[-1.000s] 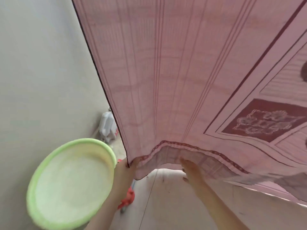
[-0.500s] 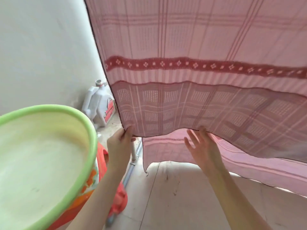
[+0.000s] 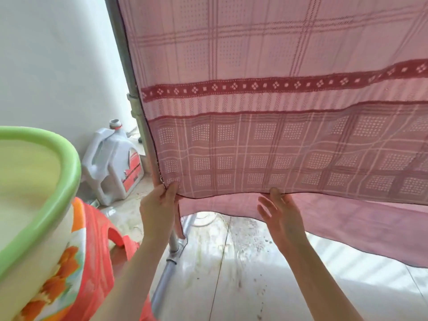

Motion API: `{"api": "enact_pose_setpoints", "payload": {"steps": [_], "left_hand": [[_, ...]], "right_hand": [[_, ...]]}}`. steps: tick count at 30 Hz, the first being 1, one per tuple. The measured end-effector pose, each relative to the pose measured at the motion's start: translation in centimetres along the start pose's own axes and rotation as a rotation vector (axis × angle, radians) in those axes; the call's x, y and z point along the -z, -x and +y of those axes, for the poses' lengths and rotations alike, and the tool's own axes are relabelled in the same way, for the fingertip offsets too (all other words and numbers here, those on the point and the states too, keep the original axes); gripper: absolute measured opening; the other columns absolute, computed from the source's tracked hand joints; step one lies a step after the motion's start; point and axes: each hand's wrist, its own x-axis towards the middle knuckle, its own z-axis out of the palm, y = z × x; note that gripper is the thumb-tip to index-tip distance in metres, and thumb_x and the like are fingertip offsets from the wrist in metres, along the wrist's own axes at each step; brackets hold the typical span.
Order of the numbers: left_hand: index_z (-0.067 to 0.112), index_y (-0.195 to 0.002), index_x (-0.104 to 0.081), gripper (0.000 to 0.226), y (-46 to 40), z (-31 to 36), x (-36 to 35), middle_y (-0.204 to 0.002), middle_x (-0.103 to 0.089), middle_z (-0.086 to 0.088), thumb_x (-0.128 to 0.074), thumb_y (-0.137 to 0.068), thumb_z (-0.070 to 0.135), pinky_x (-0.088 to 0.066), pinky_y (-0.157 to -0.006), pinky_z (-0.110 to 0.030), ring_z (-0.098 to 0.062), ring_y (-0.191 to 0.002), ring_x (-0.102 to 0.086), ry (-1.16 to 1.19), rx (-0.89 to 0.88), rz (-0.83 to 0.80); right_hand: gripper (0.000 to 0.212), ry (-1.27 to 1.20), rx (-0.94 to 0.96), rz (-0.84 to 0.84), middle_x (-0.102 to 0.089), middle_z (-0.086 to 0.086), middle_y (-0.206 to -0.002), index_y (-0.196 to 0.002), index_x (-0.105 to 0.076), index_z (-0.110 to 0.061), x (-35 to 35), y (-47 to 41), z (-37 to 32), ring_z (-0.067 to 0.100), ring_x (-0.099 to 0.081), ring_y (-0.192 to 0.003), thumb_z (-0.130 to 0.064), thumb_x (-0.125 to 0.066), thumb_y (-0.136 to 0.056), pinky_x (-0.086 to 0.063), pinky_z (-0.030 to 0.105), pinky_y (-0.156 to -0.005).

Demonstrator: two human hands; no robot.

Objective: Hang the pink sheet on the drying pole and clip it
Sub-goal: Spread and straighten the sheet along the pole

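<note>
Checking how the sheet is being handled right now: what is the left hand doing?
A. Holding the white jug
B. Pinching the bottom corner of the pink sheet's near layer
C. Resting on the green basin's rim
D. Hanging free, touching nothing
B: the left hand has thumb and fingers closed on the lower corner of the pink sheet, next to the metal pole.

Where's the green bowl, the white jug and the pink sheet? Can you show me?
Green bowl (image 3: pixel 67 158): head view, on its green rim.
White jug (image 3: pixel 108 156): head view, on its white body beside the handle.
Pink sheet (image 3: pixel 266 66): head view, on the pale checked part above the dark red band.
</note>
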Motion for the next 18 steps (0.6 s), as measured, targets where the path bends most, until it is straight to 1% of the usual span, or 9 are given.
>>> {"api": "enact_pose_setpoints", "payload": {"steps": [1,2,4,6,8,9,12,15,18], "left_hand": [[-0.010,-0.066,-0.054,0.043,0.2,-0.8,0.1,-0.060,-0.057,-0.024,-0.061,-0.085,0.028,-0.036,-0.059,-0.031,-0.019,-0.061,-0.047,-0.003,-0.001,0.014],[-0.011,-0.068,-0.055,0.045,0.3,-1.6,0.3,-0.063,-0.057,-0.028,-0.060,-0.082,0.032,-0.036,-0.061,-0.033,-0.020,-0.062,-0.046,-0.010,0.002,0.024],[-0.001,-0.059,-0.057,0.040,0.5,-2.6,0.5,-0.057,-0.058,-0.018,-0.058,-0.083,0.032,-0.037,-0.061,-0.035,-0.019,-0.059,-0.048,-0.060,0.023,0.013],[0.008,-0.051,-0.050,0.041,0.8,-3.3,0.7,-0.051,-0.053,-0.007,-0.058,-0.085,0.031,-0.033,-0.057,-0.033,-0.020,-0.054,-0.044,-0.133,0.055,0.010],[0.003,-0.054,-0.050,0.044,1.1,-4.0,0.8,-0.054,-0.050,-0.009,-0.057,-0.081,0.037,-0.030,-0.058,-0.035,-0.025,-0.057,-0.043,-0.189,0.058,0.012],[0.001,-0.057,-0.053,0.042,1.2,-4.2,0.7,-0.058,-0.052,-0.010,-0.059,-0.082,0.035,-0.029,-0.059,-0.034,-0.025,-0.060,-0.045,-0.220,0.058,0.015],[0.003,-0.063,-0.057,0.027,2.0,-4.7,0.2,-0.073,-0.053,-0.009,-0.062,-0.086,0.016,-0.024,-0.063,-0.026,-0.024,-0.069,-0.048,-0.292,0.053,0.037],[0.010,-0.058,-0.050,0.029,3.8,-4.9,-0.4,-0.071,-0.049,-0.004,-0.065,-0.082,0.009,-0.027,-0.058,-0.019,-0.015,-0.064,-0.046,-0.245,0.071,0.036],[0.004,-0.066,-0.056,0.020,5.0,-5.3,-1.2,-0.068,-0.056,-0.003,-0.070,-0.078,0.012,-0.035,-0.060,-0.006,-0.007,-0.062,-0.051,-0.149,0.169,0.037]], "right_hand": [[0.003,0.020,-0.017,0.009,-0.066,-0.005,-0.072,-0.082,-0.058,-0.017,0.5,0.1,1.1,0.014,-0.063,-0.073,-0.020,-0.059,-0.080,-0.046,0.032,-0.078],[0.002,0.029,-0.036,0.025,-0.066,-0.005,-0.073,-0.083,-0.059,-0.017,0.8,0.2,2.2,0.015,-0.062,-0.075,-0.019,-0.058,-0.084,-0.046,0.032,-0.079],[0.005,0.017,-0.079,0.057,-0.067,-0.003,-0.076,-0.087,-0.059,-0.016,1.1,0.3,3.8,0.016,-0.062,-0.079,-0.017,-0.055,-0.089,-0.047,0.033,-0.080],[0.005,0.010,-0.106,0.094,-0.067,0.000,-0.081,-0.089,-0.059,-0.016,1.3,0.2,4.8,0.017,-0.061,-0.081,-0.017,-0.055,-0.091,-0.047,0.033,-0.080],[0.006,0.003,-0.111,0.120,-0.065,0.001,-0.084,-0.087,-0.058,-0.016,1.5,-0.2,5.6,0.018,-0.060,-0.083,-0.018,-0.054,-0.091,-0.046,0.032,-0.078],[0.007,0.008,-0.112,0.132,-0.065,0.002,-0.085,-0.087,-0.058,-0.016,1.6,-0.4,5.9,0.018,-0.060,-0.083,-0.018,-0.054,-0.091,-0.046,0.032,-0.077],[0.007,0.062,-0.121,0.168,-0.066,0.002,-0.086,-0.088,-0.059,-0.016,2.4,-0.6,6.9,0.020,-0.060,-0.084,-0.019,-0.054,-0.092,-0.046,0.032,-0.077],[0.008,0.081,-0.144,0.251,-0.066,0.004,-0.090,-0.089,-0.057,-0.014,3.7,-0.4,7.6,0.023,-0.059,-0.091,-0.020,-0.053,-0.093,-0.046,0.032,-0.077],[0.010,-0.091,-0.206,0.294,-0.063,0.003,-0.100,-0.094,-0.058,-0.015,3.7,-0.3,7.4,0.024,-0.057,-0.103,-0.022,-0.052,-0.094,-0.043,0.035,-0.083]]}}
